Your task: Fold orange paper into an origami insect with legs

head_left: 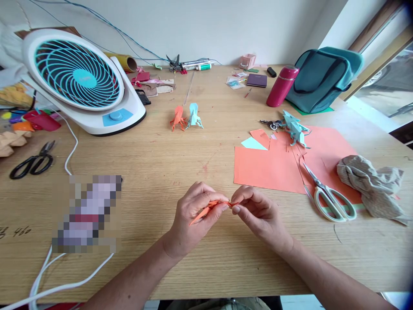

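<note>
Above the front middle of the table, both hands are on one small orange folded-paper piece [206, 211]. My left hand [196, 211] is closed around its wider body, with a pointed flap sticking out toward the lower left. The thin right end is pinched between the thumb and fingers of my right hand [258, 215]. Much of the piece is hidden by my fingers. Farther back stand an orange paper figure [178, 119] and a light blue paper figure [194, 115]. A bigger teal paper figure [295, 129] with thin legs rests on the orange sheets at the right.
Orange paper sheets [264, 168] lie to the right, with white-handled scissors [332, 198] and a crumpled cloth [371, 181] on them. A white fan [132, 110], black scissors [34, 163] and white cables [74, 284] are on the left. A pink bottle [282, 86] stands beside a teal bag [319, 82].
</note>
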A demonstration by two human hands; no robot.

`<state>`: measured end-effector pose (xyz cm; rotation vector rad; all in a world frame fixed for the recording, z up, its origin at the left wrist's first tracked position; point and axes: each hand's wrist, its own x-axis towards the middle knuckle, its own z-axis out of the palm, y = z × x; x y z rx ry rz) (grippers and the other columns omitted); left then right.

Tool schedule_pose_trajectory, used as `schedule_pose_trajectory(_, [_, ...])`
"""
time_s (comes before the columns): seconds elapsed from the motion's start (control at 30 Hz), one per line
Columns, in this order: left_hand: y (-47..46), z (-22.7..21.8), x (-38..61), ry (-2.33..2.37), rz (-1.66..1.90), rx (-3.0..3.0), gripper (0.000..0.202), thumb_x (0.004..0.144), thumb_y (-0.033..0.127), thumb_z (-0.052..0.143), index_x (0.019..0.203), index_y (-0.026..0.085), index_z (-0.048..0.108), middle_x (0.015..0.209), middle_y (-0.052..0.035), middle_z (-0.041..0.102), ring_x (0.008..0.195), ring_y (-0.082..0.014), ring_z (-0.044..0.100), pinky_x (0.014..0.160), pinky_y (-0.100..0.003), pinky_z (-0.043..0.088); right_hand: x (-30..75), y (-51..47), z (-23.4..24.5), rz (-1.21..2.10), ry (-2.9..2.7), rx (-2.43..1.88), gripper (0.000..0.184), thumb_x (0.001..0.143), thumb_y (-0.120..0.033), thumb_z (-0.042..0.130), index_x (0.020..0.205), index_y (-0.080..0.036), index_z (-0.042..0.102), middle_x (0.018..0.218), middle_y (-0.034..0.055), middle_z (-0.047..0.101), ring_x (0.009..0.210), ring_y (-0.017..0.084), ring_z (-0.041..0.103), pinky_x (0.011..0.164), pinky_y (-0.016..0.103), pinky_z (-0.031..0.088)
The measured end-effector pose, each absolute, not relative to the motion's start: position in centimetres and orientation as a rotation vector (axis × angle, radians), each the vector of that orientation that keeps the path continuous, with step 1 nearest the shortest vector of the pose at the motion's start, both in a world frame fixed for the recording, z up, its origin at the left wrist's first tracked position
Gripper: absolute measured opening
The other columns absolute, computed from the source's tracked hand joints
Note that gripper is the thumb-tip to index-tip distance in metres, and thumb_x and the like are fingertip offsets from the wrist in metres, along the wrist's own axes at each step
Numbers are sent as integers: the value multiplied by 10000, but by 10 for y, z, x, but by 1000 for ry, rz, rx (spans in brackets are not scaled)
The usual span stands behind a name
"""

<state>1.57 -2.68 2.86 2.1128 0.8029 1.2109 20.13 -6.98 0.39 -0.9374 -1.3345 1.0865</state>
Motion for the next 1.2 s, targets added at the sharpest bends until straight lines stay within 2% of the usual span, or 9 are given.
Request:
schedule_pose_trajectory(0.13, [-26,27,15,777,1220,2144,111,912,117,692,950,210,739,805,-5,633,748,-118,621,663,-216,520,199,-69,5,1169,-1253,-948,124,936,-315,707,873,-223,654,762,-2,618,688,126,570,634,255,486])
schedule_pose_trajectory(0.5, [-29,24,14,770,1231,2167,118,922,123,684,984,204,745,817,-14,618,734,-117,607,655,-219,523,197,-67,6,1199,-1210,-996,217,922,-408,719,846,-220,640,714,-5,635,656,130,586,619,256,495])
schedule_pose_trajectory(0.77, [-30,23,20,782,1202,1946,113,903,103,699,941,187,764,818,-15,661,688,-96,640,598,-185,513,195,-73,-1,1014,-1352,-998,10,983,-240,634,984,-243,644,863,13,634,787,136,604,717,264,507])
schedule_pose_trajectory(0.97, [-30,23,22,815,1141,1853,101,897,115,698,905,176,777,796,-25,681,690,-105,646,609,-187,516,195,-75,-5,927,-1410,-1036,86,984,-175,606,1009,-257,613,894,8,620,815,139,606,746,270,503])
schedule_pose_trajectory(1.2, [-30,23,22,814,1157,1855,90,888,115,707,887,176,773,781,-21,671,690,-107,648,605,-186,525,194,-74,-3,924,-1398,-1037,79,983,-176,612,955,-249,598,854,-6,606,786,128,588,727,260,489])
